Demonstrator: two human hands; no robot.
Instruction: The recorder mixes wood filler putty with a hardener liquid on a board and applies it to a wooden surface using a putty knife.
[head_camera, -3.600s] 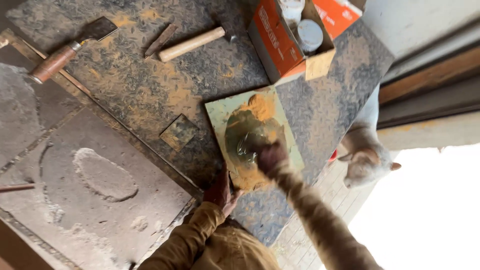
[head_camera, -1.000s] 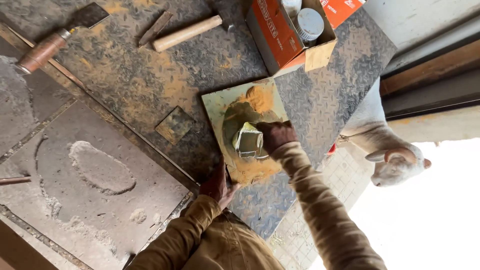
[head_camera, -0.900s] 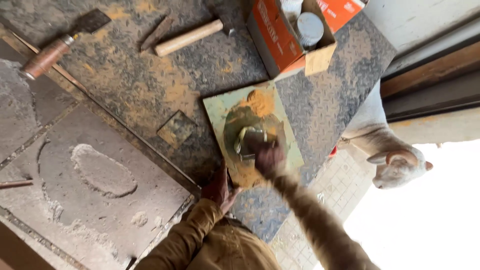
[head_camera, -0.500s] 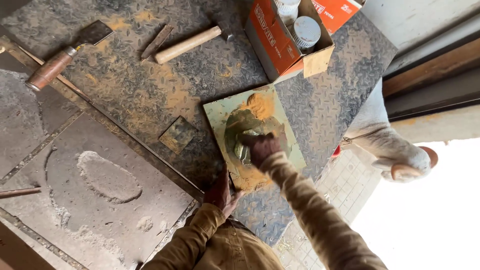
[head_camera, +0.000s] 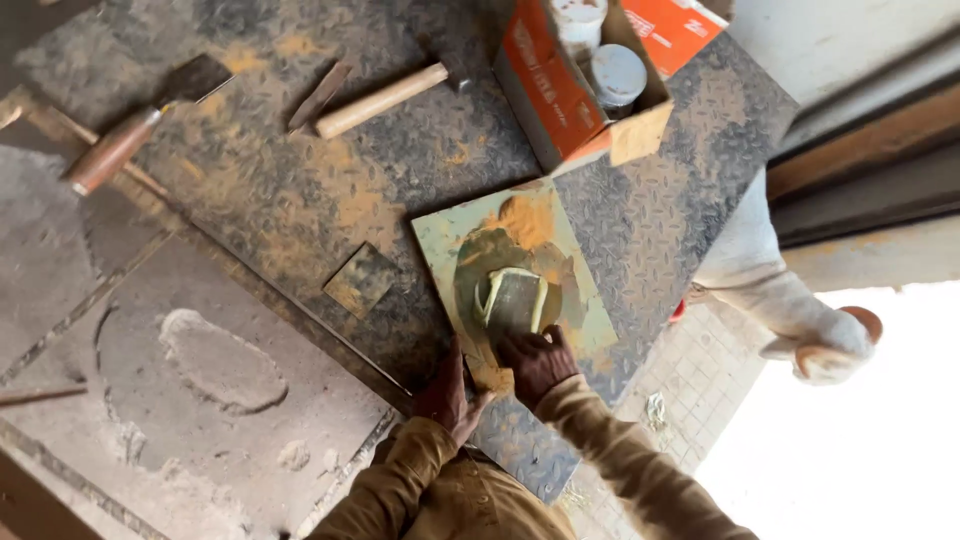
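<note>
Right hand (head_camera: 537, 362) has its fingers curled down on the near end of a flat grey scraper blade edged with pale yellow putty (head_camera: 512, 300), gripping it and pressing it flat. That blade sits in the middle of a square greenish mixing board smeared with orange-brown paste (head_camera: 445, 235), which lies on the dusty steel checker-plate desk (head_camera: 250, 170).

Left hand (head_camera: 447, 392) is just beside it, fingers spread fairly wide and planted on the desk right at the board's near corner, holding nothing as far as I can see.

Going outward: a small dark square plate (head_camera: 361, 280) sits left of the board, a bit apart. Further up there's a wooden-handled hammer (head_camera: 385, 98) and a dark chisel (head_camera: 320, 95) next to it, plus a brown-handled putty knife (head_camera: 140, 125) off to the left. An open orange cardboard box (head_camera: 548, 95) with a white-lidded can (head_camera: 617, 75) inside stands just past the board's far edge.
</note>
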